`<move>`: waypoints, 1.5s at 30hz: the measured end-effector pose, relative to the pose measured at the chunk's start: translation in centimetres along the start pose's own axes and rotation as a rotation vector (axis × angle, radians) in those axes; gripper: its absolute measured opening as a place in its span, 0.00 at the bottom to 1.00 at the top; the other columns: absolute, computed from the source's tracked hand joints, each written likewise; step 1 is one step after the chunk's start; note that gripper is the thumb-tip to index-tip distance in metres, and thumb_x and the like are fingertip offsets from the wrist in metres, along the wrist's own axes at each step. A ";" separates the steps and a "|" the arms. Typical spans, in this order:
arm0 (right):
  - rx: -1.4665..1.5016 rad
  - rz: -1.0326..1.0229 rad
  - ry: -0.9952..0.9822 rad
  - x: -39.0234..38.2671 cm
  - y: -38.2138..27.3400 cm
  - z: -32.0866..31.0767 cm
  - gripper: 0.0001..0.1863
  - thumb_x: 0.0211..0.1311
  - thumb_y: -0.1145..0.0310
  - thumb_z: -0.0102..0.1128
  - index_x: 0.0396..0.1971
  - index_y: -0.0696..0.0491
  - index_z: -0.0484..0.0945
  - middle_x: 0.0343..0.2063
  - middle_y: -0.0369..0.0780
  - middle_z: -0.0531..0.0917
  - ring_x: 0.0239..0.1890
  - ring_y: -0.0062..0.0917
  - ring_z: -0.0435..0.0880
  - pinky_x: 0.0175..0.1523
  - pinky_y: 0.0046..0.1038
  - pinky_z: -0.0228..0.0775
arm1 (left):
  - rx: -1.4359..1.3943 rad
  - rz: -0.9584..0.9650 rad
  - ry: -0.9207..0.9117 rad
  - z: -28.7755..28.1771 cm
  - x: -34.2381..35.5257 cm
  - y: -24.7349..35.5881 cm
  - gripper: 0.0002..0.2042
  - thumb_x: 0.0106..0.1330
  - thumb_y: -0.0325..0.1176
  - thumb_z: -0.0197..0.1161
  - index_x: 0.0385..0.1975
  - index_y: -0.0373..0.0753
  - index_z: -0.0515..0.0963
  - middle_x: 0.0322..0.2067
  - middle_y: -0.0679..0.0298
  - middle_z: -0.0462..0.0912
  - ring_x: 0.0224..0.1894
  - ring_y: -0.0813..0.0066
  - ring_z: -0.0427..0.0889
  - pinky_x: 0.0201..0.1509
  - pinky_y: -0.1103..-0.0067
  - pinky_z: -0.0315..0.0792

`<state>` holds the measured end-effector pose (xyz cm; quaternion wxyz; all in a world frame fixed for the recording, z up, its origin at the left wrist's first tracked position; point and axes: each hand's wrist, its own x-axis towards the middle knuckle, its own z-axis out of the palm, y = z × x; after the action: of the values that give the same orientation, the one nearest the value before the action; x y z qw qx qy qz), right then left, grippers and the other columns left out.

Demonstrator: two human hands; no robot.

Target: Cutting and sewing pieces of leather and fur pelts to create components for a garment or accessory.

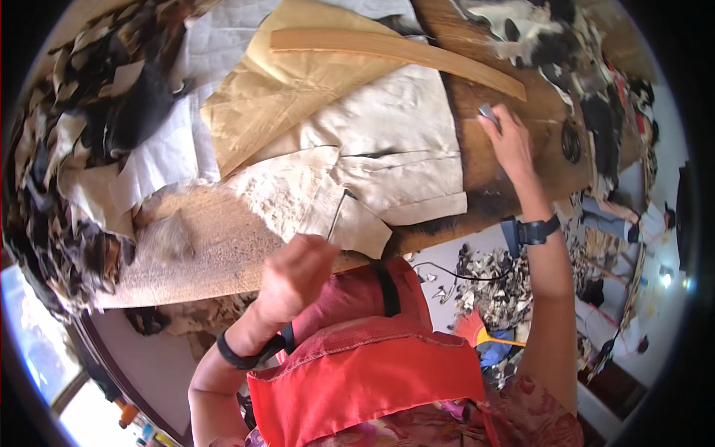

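My left hand point(296, 272) is closed on a thin metal tool point(337, 212), whose dark tip lies on a cream hide piece point(290, 190) with a rough, flaky surface. My right hand point(506, 141) grips a small grey object point(485, 112) above bare wood, right of the layered cream hides point(395, 112). A large tan paper sheet point(261, 97) partly covers the hides, with a curved wooden strip point(395, 54) across it. White sheeting point(179, 134) lies beneath at the left.
The wooden worktable point(171, 276) holds dark fur piles point(71, 186) at left and black-and-white pelts point(536, 37) at right. Scraps point(477, 268) and a yellow-handled red broom point(477, 328) are on the floor. Another person point(618, 220) is at the far right.
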<state>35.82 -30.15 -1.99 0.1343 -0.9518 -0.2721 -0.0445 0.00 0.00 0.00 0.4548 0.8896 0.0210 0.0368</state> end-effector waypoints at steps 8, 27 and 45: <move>0.244 -0.166 0.093 -0.6 -11.4 -1.3 0.07 0.58 0.74 0.66 0.37 0.52 0.82 0.36 0.43 0.81 0.39 0.38 0.81 0.47 0.35 0.75 | 0.429 0.458 0.012 3.5 0.7 -0.8 0.22 0.55 0.29 0.69 0.50 0.26 0.79 0.58 0.49 0.74 0.62 0.53 0.76 0.65 0.64 0.74; 0.637 -0.178 -0.583 -5.8 -22.4 2.0 0.07 0.56 0.73 0.70 0.30 0.56 0.79 0.21 0.40 0.80 0.20 0.24 0.75 0.26 0.29 0.66 | 0.582 0.513 0.006 3.9 -0.1 -1.8 0.24 0.55 0.32 0.59 0.52 0.27 0.78 0.61 0.49 0.74 0.66 0.56 0.73 0.71 0.66 0.69; 0.564 -0.215 -0.095 -6.3 -21.9 1.0 0.13 0.57 0.73 0.69 0.43 0.52 0.80 0.22 0.38 0.77 0.23 0.32 0.78 0.27 0.30 0.70 | 0.552 0.472 0.029 4.2 -0.1 -1.5 0.24 0.55 0.32 0.61 0.52 0.26 0.78 0.61 0.48 0.75 0.65 0.54 0.74 0.69 0.65 0.71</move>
<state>18.89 -15.13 1.11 0.3748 -0.8437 -0.3790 0.0633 0.27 -2.55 -3.67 0.1760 0.9586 -0.1693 0.1466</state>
